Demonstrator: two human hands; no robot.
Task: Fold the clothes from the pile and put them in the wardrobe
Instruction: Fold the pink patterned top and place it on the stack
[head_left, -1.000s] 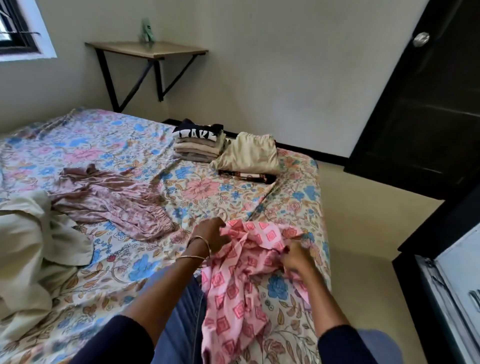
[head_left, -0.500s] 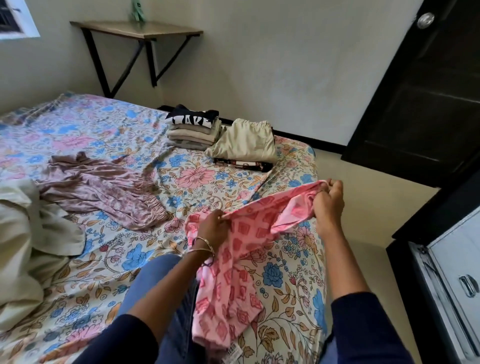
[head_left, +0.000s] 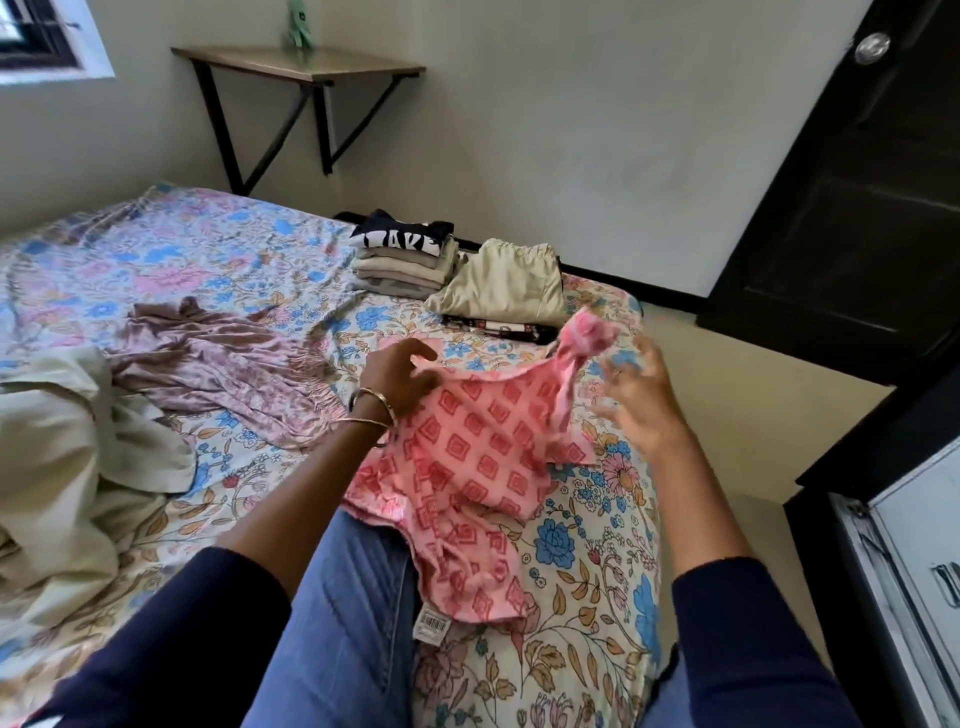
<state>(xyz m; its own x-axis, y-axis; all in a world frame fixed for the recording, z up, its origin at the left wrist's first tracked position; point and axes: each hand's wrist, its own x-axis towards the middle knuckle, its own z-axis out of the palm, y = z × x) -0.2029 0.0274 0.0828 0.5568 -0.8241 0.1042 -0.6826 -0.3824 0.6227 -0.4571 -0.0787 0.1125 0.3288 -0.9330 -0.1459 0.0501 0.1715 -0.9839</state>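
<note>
A person's left hand pinches the upper edge of a pink patterned garment draped from lap to bed, its free bunched end just left of the right hand, whose grip hangs empty and spread.

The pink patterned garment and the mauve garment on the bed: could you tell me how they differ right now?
The pink patterned garment is lifted at one edge, gripped by the left hand; the mauve garment lies untouched on the bed. The pink one carries red squares and sits near the person's lap; the mauve one looks plain and lies farther left. Both are unfolded.
</note>
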